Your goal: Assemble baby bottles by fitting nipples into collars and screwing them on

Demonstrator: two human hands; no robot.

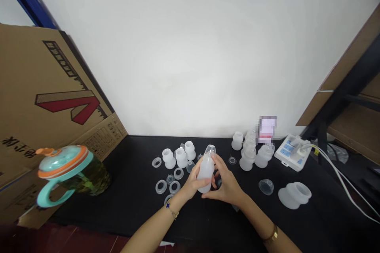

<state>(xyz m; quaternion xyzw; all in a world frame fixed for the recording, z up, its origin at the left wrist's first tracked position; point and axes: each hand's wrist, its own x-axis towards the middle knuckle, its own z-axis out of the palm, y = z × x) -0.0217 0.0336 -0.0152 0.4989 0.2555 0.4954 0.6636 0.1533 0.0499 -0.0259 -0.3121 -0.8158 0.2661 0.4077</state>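
Holding bottle [205,173] (both hands [191,185] [228,184]), black tabletop [127,182], white wall [178,59]

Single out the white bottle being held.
It's the bottle with a clear top, held between left hand and right hand; the other white bottles rest on the black table.

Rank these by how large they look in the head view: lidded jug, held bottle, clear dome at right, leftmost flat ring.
1. Lidded jug
2. Held bottle
3. Clear dome
4. Leftmost flat ring
Apparent size only; nearness may enlarge the jug.
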